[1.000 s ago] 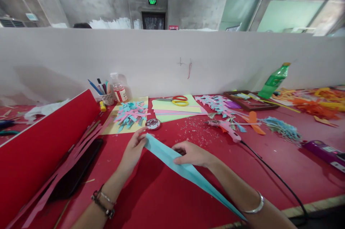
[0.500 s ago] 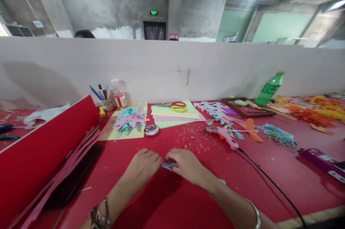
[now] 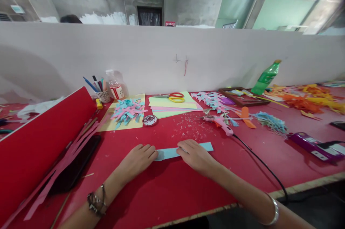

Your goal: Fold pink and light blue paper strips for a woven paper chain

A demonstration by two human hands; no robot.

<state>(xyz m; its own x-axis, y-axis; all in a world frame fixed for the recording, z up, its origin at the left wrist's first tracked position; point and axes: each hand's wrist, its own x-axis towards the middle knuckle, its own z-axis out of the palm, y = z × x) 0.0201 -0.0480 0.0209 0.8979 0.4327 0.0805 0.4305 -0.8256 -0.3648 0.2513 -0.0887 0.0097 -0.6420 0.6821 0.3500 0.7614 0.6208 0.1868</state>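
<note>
A blue paper strip [image 3: 183, 150] lies flat on the red counter [image 3: 167, 193], between and under both hands: left hand [image 3: 138, 159] presses its left end, right hand [image 3: 195, 155] (fingers flat, spread) its middle, below scattered scraps [image 3: 192, 130].

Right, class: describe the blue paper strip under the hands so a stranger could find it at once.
On the red table, look near the front edge. The blue strip lies flat under the left hand and right hand. Unlike the short snippets further back, it is one long plain piece.
</note>
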